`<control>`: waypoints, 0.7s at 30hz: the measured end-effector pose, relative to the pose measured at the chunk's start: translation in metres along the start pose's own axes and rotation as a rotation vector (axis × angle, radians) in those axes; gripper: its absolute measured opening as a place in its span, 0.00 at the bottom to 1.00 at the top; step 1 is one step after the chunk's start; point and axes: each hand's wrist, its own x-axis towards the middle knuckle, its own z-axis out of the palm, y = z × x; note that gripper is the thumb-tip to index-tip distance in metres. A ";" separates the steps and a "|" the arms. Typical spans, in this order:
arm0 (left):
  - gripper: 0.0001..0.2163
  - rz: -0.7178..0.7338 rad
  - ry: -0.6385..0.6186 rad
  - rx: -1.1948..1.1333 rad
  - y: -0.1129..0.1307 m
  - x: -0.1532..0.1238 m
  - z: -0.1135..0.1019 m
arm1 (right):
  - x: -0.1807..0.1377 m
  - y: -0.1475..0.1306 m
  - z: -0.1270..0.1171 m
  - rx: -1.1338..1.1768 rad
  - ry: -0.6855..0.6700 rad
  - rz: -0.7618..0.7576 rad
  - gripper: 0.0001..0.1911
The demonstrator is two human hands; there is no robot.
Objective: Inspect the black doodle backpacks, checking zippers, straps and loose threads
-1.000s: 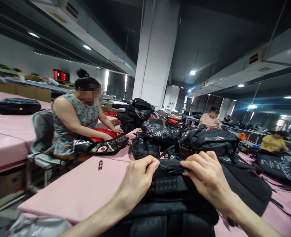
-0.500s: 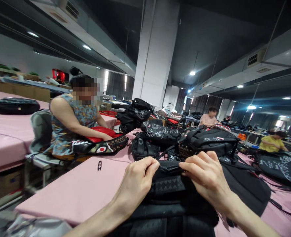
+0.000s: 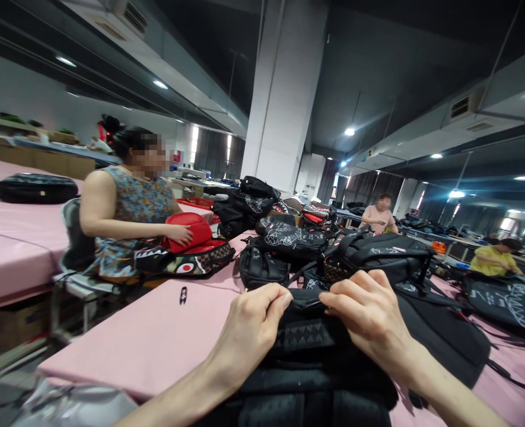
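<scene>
A black backpack [image 3: 315, 373] lies in front of me, its padded back and straps toward me. My left hand [image 3: 255, 320] is closed, thumb and fingers pinching the left part of its top edge. On the right part of the same edge, my right hand [image 3: 369, 317] grips with thumb and fingertips. A short stretch of black fabric shows between the two hands. The exact spot under my fingertips is too small to make out. Just beyond my hands lie several black backpacks with white line drawings [image 3: 291, 234].
A small black tag [image 3: 183, 295] lies on the pink table [image 3: 137, 338]. At the left, a co-worker [image 3: 129, 201] handles a camouflage-and-checked bag [image 3: 191, 261] with a red lining. More black bags [image 3: 506, 299] lie at the right. Two people sit farther back.
My hands keep their grip on the backpack's top edge and have barely moved. The co-worker at the left has straightened up, turned the head and raised the red part of the bag.
</scene>
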 end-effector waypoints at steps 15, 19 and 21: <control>0.14 -0.063 -0.027 -0.023 0.001 -0.001 0.001 | -0.004 -0.001 0.003 0.035 -0.013 -0.005 0.08; 0.14 -0.049 -0.021 -0.027 0.000 -0.002 0.000 | -0.005 0.005 0.005 0.121 -0.066 0.021 0.06; 0.14 -0.038 -0.016 -0.032 0.000 -0.001 0.001 | -0.006 0.009 0.007 0.176 -0.066 0.044 0.06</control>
